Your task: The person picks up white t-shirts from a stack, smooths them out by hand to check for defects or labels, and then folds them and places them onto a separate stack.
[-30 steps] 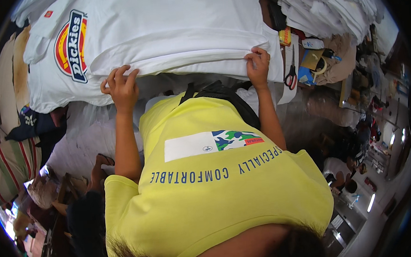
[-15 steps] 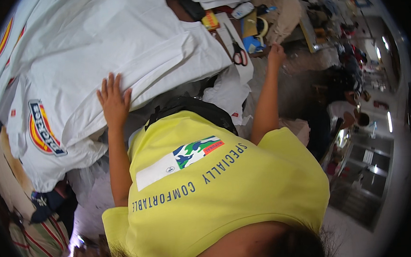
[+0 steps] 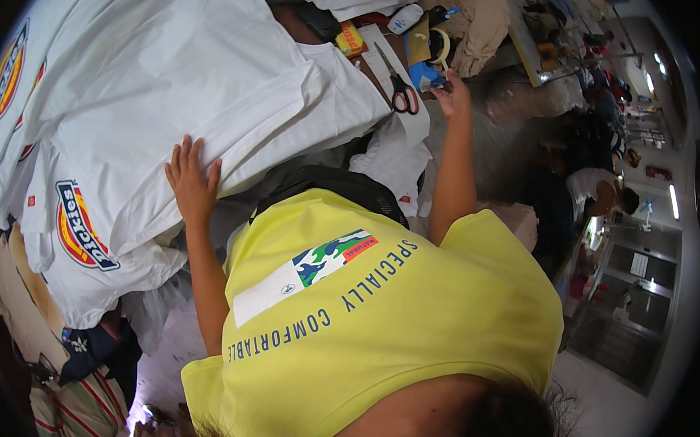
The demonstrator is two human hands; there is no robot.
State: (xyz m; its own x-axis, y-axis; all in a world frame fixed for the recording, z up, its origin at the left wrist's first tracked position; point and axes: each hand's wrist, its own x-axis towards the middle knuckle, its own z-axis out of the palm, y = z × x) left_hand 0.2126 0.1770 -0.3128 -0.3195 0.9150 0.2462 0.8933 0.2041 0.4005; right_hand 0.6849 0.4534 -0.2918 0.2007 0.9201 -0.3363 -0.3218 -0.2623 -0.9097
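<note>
- A broad white fabric T-shirt (image 3: 197,76) lies beneath the left fingers and stretches well beyond them, spread flat, seemingly to keep creases down
- A crumpled beige cloth (image 3: 474,19) sits heaped beyond the right fingertips, as if shoved aside for room
- The left hand (image 3: 193,180) rests palm down on the T-shirt, fingers straight and slightly apart, clamped on nothing, probably steadying the fabric
- The right hand (image 3: 455,96) is raised beside the clutter, fingers bent; I cannot tell whether the tips pinch anything
- A narrow white paper strip (image 3: 416,126) lies left of the right fingers, bearing dark-bladed scissors with red-and-black looped handles (image 3: 404,99), the loops nearest those fingers, perhaps for an easy grab
- A cream ring-shaped tape roll (image 3: 439,45) lies just beyond the right fingertips, with a flat blue piece (image 3: 424,76) near them
- A small yellow-and-red box-like packet (image 3: 349,40) lies farther left of the right fingers; whatever it contains stays hidden
</note>
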